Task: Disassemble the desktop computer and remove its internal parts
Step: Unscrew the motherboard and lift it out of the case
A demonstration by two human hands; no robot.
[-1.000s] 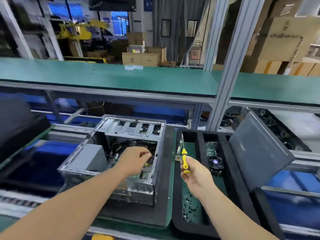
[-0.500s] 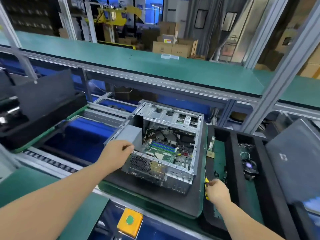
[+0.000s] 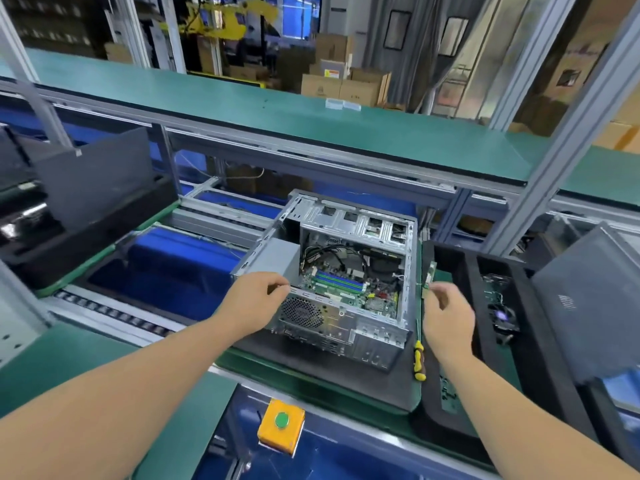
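the case (image 3: 349,282) lies open on a dark mat (image 3: 322,372), just left of a black tray (image 3: 533,341). its board (image 3: 343,289) with the green memory sticks and a tangle of black cables (image 3: 332,252) sits inside, and a grey power box (image 3: 278,256) fills the near left corner.

the left hand (image 3: 254,301) rests on the near left rim of the case, fingers curled over the edge beside the power box; it seems to grip the rim, though the fingertips are partly hidden. the right hand (image 3: 448,315) hovers just right of the case wall, fingers loosely curled; whether it pinches anything cannot be told for sure, and it looks empty. the screwdriver (image 3: 418,360) lies by itself on the seam between mat and tray, just below that hand, its yellow handle toward the person.

judging by this, the step in hand is steadying or turning the case to reach the next part. a fan (image 3: 502,317) and a small card (image 3: 430,273) already lie in the tray, so the job seems partly done, with the board, cables and power box left.

the next move likely calls for both hands on the case walls, or for unplugging the cables before anything is lifted. sharp sheet-metal edges and snagging wires are the risks.
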